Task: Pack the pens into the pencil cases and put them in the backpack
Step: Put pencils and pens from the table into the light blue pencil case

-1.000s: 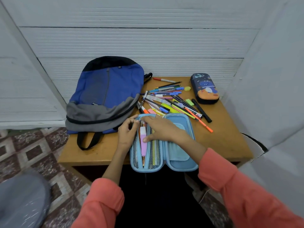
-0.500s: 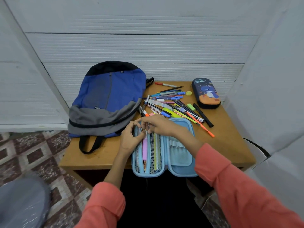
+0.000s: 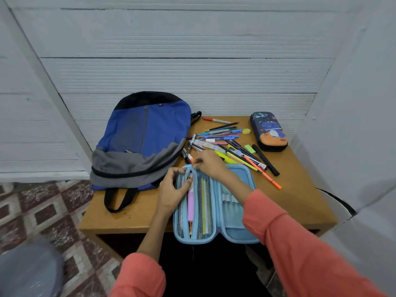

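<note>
Head view: a wooden tabletop (image 3: 300,189) stands against a white panelled wall (image 3: 192,71), with patterned floor tiles (image 3: 42,211) to its left. The light blue pencil case (image 3: 242,234) lies fully opened at the near edge of the tabletop, its near end projecting slightly past that edge. Its left half carries a mesh pocket (image 3: 206,189) with a blue-trimmed slit running along its length. A pink highlighter (image 3: 190,204) shows in the slit, and a yellow pen (image 3: 203,209) lies under the mesh just to its right. The left hand (image 3: 171,194) has its fingers curled and pinches the left trim of the slit near the far end. The right hand (image 3: 211,166) reaches across the case, fingertips drawn together in a pinch at the far tip of the same slit; what sits between those fingertips is too small to tell. Both forearms wear salmon sleeves (image 3: 300,243). The loose pens (image 3: 227,144) lie in a mixed pile on the tabletop just beyond the open case. An orange pen (image 3: 263,174) and a black marker (image 3: 265,159) lie at the right side of the pile, and a red marker (image 3: 215,120) lies at its far side. A green eraser (image 3: 249,149) lies beside the pile. The dark blue pencil case (image 3: 269,131), closed, lies at the far right corner. The blue and grey backpack (image 3: 143,142) lies flat on the left part of the tabletop, with one black strap (image 3: 120,200) looping toward the near edge.
</note>
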A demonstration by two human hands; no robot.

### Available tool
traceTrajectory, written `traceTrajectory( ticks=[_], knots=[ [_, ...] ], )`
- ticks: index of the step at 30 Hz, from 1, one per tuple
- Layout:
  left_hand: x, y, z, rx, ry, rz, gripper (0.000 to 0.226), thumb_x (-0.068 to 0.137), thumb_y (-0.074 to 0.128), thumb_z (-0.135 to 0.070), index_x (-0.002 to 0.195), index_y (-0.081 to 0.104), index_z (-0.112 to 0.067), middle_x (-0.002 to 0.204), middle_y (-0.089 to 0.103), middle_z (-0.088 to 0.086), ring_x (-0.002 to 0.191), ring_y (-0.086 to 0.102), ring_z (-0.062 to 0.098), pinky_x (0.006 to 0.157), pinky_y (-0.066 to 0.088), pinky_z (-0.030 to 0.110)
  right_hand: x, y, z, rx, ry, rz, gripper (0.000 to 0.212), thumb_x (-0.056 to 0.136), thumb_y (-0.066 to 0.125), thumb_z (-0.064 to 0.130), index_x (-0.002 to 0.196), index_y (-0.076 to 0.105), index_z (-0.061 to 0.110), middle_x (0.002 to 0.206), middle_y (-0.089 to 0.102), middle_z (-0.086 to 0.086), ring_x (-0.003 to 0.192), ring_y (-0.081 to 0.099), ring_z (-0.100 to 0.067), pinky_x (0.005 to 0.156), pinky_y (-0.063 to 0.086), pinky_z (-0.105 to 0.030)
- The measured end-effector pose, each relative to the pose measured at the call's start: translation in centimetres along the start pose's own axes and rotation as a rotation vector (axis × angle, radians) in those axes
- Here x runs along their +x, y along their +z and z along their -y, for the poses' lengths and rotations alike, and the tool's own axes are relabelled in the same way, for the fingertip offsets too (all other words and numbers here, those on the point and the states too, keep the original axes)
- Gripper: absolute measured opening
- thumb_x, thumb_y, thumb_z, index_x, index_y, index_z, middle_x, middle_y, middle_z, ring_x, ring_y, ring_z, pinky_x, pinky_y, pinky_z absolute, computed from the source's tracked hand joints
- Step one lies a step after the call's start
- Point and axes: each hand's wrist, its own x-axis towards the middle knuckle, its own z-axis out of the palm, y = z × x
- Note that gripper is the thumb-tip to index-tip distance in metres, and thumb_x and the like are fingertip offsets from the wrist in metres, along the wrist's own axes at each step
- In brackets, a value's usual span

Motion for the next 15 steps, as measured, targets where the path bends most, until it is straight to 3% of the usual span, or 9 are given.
traceTrajectory(
  ticks=[2, 7, 10, 15],
  knots=[
    [0.0, 0.0, -0.2, 0.015, 0.007, -0.003, 0.037, 0.073, 0.064, -0.05, 0.097, 0.052, -0.025, 0.107, 0.063, -0.008, 0.102, 0.06, -0.001, 0.084, 0.045, 0.011, 0.1, 0.4, 0.7, -0.065, 0.022, 0.018, 0.011, 0.089, 0.062, 0.014, 0.086, 0.073, 0.014, 0.082, 0.063, -0.004, 0.086, 0.063, -0.027, 0.073, 0.049, -0.033],
    [0.1, 0.0, 0.0, 0.021, 0.002, -0.018, 0.037, 0.071, 0.064, -0.051, 0.099, 0.053, -0.029, 0.108, 0.062, -0.013, 0.102, 0.058, -0.006, 0.084, 0.043, 0.006, 0.2, 0.2, 1.8, -0.154, 0.027, 0.056, 0.01, 0.088, 0.057, 0.015, 0.089, 0.067, 0.014, 0.097, 0.067, -0.009, 0.093, 0.06, -0.027, 0.067, 0.041, -0.03],
    [0.0, 0.0, 0.1, 0.018, 0.002, -0.018, 0.036, 0.071, 0.064, -0.051, 0.099, 0.052, -0.03, 0.109, 0.062, -0.014, 0.104, 0.058, -0.006, 0.084, 0.043, 0.006, 0.1, 0.4, 2.1, -0.163, 0.043, 0.071, 0.003, 0.086, 0.06, 0.018, 0.084, 0.063, 0.017, 0.101, 0.066, -0.01, 0.098, 0.059, -0.028, 0.067, 0.039, -0.029],
    [0.0, 0.1, 0.1, 0.026, -0.002, -0.03, 0.036, 0.071, 0.064, -0.049, 0.098, 0.052, -0.03, 0.107, 0.063, -0.015, 0.102, 0.059, -0.005, 0.086, 0.045, 0.012, -0.1, 0.7, 2.9, -0.204, 0.074, 0.045, 0.019, 0.088, 0.059, 0.023, 0.096, 0.068, 0.009, 0.106, 0.066, -0.014, 0.104, 0.058, -0.031, 0.073, 0.043, -0.033]
  ],
)
